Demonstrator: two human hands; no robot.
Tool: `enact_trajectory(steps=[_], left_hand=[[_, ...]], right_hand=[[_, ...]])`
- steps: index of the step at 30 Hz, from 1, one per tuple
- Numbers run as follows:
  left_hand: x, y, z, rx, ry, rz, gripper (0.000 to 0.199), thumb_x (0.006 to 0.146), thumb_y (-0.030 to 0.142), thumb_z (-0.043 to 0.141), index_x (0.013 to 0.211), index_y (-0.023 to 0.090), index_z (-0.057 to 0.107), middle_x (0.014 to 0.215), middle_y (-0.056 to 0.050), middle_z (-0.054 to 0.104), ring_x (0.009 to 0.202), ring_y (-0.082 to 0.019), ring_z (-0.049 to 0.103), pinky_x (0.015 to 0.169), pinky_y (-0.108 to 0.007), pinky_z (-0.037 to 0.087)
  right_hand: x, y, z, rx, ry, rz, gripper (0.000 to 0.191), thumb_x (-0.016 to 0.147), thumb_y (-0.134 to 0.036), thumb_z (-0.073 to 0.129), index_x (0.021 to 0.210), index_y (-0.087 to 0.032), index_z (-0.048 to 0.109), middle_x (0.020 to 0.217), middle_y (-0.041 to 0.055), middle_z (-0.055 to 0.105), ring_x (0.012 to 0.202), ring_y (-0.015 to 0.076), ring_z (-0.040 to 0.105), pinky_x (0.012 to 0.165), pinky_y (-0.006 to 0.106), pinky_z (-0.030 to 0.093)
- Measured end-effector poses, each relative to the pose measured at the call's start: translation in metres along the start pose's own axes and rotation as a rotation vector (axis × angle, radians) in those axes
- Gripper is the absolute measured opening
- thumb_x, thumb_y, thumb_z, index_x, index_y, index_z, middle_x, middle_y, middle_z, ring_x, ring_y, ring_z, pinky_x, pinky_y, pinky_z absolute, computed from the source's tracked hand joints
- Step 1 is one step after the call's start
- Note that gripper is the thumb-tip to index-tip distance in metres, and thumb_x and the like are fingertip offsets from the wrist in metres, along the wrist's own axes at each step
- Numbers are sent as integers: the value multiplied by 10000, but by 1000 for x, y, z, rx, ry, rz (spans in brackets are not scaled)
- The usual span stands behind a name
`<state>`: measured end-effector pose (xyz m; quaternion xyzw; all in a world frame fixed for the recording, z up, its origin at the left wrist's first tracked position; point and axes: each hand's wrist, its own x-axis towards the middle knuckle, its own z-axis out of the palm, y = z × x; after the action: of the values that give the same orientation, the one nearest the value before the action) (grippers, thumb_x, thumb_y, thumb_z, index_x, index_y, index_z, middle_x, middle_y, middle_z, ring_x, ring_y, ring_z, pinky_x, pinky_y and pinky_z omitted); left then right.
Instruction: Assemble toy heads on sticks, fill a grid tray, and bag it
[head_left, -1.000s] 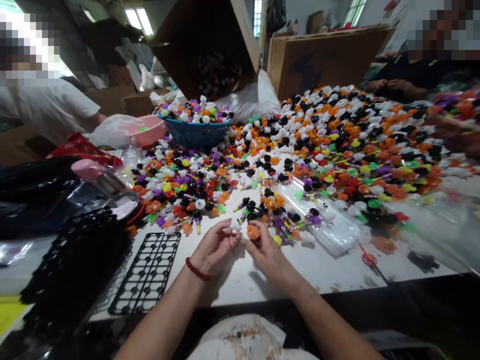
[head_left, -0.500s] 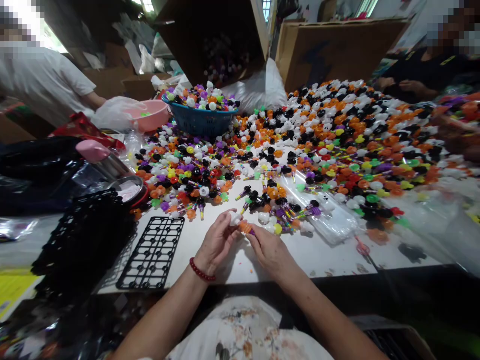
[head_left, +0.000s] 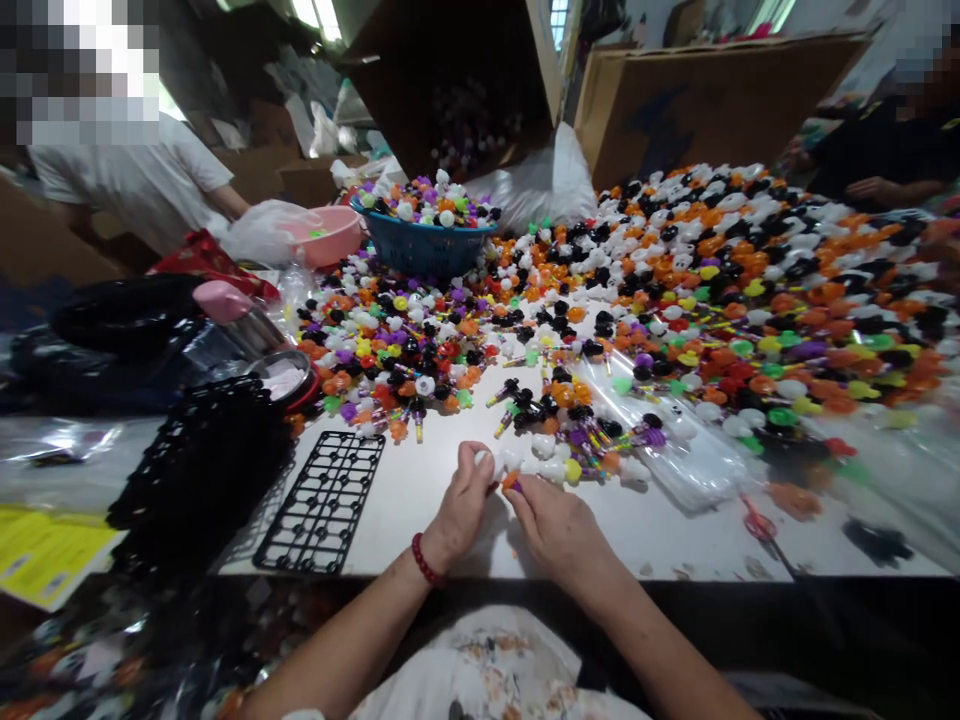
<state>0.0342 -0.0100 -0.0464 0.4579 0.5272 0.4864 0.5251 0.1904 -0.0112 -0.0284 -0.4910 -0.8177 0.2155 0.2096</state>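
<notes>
We are bending our left hand (head_left: 457, 512) over the front of the desk (head_left: 420, 555), and its fingers are pinching a small white piece (head_left: 481, 457). Our right hand (head_left: 561, 525) is facing it from just beside, its fingers closing around an orange-and-purple piece (head_left: 512, 481). Both pieces are sitting between our hands, above the bare front part of the desk; we cannot tell whether they are touching. A red bead bracelet (head_left: 424, 562) is circling our left wrist.

Just beyond our fingers, white toys (head_left: 551, 468) and a yellow one (head_left: 573, 470) are lying in a loose row. To the left, a black plastic rack (head_left: 322, 505) is lying flat, and a dark stack of racks (head_left: 191, 480) is standing beside it. On the right, clear plastic bags (head_left: 686, 465) are lying under a few toys, with red-handled scissors (head_left: 759, 524) resting near the edge.

Farther back, a big heap of mixed toys (head_left: 720, 250) is covering the desk, and a blue basket (head_left: 427, 245) is holding more. A person in a white shirt (head_left: 142, 185) is standing at the far left.
</notes>
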Motion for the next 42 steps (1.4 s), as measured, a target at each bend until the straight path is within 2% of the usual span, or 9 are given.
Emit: enact_trajectory(steps=[5,9,13,17,23,27,32,38,42], left_hand=[[-11,-11,10,76,48,-63,295,998,486,321,878,227,393,803,22,435,765,-143,453,760,-278,397],[1,-11,2,183,23,-13,316,1004,502,275,933,231,422,823,9,480,760,-153,490,760,-293,415],[44,4,-34,436,221,80,249,1005,363,288,1048,216,483,934,-51,573,838,-194,556,783,-333,449],[91,20,-77,1160,476,222,266,870,127,454,1110,159,564,1128,-149,563,1112,-310,472,947,-445,382],[124,12,-97,1497,415,250,219,863,318,596,1040,191,614,1143,-144,554,1118,-354,442,915,-506,354],[129,4,-106,1452,363,332,238,878,278,572,1097,188,602,1108,-127,612,1106,-332,467,899,-484,355],[131,4,-121,1272,390,423,254,855,243,599,1104,208,635,1105,-99,659,1106,-299,523,946,-467,364],[112,24,-113,524,494,430,344,821,347,630,1122,181,633,1066,-87,613,916,-202,597,820,-351,486],[80,31,-100,-4,266,169,437,819,428,636,1173,186,550,1005,-44,621,806,-138,592,726,-275,485]], right_hand=[[-3,1,23,-60,-30,0,319,1020,-287,321,896,-183,596,771,70,685,682,206,644,587,286,350],[8,10,17,15,-45,28,372,1035,-348,295,971,-196,629,787,68,700,725,220,659,625,298,420],[33,35,-15,-52,231,19,428,1032,-384,299,1226,-164,610,1057,142,700,960,265,651,823,370,496],[62,46,-27,-350,471,-10,436,977,-342,451,1301,-77,569,1293,225,573,1187,373,505,1000,544,407],[127,-7,27,-321,181,-312,383,981,-169,409,1333,-119,552,1357,163,542,1233,293,446,1049,427,397],[178,-29,63,-377,-23,-313,324,965,-129,420,1231,-98,602,1262,158,585,1233,305,414,1019,434,385],[205,-20,79,-391,-50,-257,242,942,-112,452,1061,-89,661,1111,162,607,1083,285,482,920,408,423],[198,-8,59,-327,55,-106,221,916,-74,442,1071,-104,596,1157,167,551,968,227,537,816,338,463],[167,-12,29,314,294,81,174,952,-333,502,1003,-169,531,959,80,601,809,190,584,746,331,500]])
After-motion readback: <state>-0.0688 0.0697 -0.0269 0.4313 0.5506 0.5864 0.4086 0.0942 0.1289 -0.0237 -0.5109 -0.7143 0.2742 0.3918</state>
